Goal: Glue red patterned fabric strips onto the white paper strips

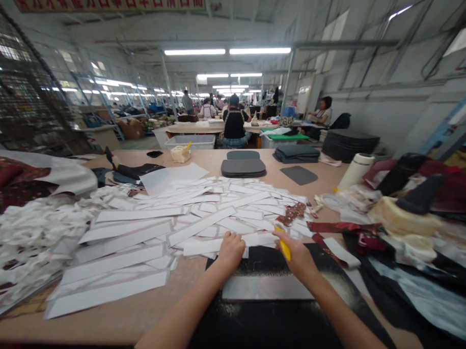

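Observation:
My left hand has its fingers curled down onto a white strip at the near edge of a wide heap of similar strips. In my closed right hand is a yellow-handled tool; its tip points away from me over the strips and is too blurred to name. Both hands are above the far edge of a black board. A flat grey metallic bar lies across that board, between my forearms. A scrap of brown patterned cloth lies beyond my right hand.
Crumpled white scraps pile up on the left. Dark grey stacked pads and a tub stand at the table's back. On the right are a cream bottle, a stained container and dark cloth. A seated person is beyond.

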`<state>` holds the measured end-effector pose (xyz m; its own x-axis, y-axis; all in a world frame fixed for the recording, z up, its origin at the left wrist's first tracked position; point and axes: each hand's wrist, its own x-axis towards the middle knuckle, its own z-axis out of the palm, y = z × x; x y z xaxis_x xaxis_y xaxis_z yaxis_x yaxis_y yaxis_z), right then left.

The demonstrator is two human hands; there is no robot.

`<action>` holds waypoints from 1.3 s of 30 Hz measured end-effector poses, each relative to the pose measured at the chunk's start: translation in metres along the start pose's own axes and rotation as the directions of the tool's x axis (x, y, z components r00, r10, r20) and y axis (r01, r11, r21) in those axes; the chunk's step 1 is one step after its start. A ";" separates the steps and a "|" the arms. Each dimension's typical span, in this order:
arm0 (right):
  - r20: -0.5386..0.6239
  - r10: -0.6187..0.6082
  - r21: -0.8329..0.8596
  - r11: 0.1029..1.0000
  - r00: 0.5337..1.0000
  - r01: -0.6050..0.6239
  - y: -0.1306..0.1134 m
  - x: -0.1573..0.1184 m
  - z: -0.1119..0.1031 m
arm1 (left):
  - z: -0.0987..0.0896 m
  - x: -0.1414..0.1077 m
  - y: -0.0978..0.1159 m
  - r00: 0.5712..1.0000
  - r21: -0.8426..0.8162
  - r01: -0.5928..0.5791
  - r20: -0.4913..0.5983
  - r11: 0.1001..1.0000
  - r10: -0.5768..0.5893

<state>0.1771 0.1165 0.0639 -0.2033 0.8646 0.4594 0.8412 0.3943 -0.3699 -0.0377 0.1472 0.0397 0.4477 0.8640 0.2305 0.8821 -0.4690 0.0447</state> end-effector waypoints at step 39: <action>0.080 0.158 0.682 0.712 0.984 -0.170 -0.084 0.042 0.058 | -0.043 -0.015 -0.011 0.842 -0.914 0.336 0.185 0.226 -0.506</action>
<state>0.0686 0.1376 0.0671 -0.1069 0.9382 0.3292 0.2915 0.3461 -0.8918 -0.0605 0.1319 0.0779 -0.0420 0.9991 -0.0082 0.2157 0.0171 0.9763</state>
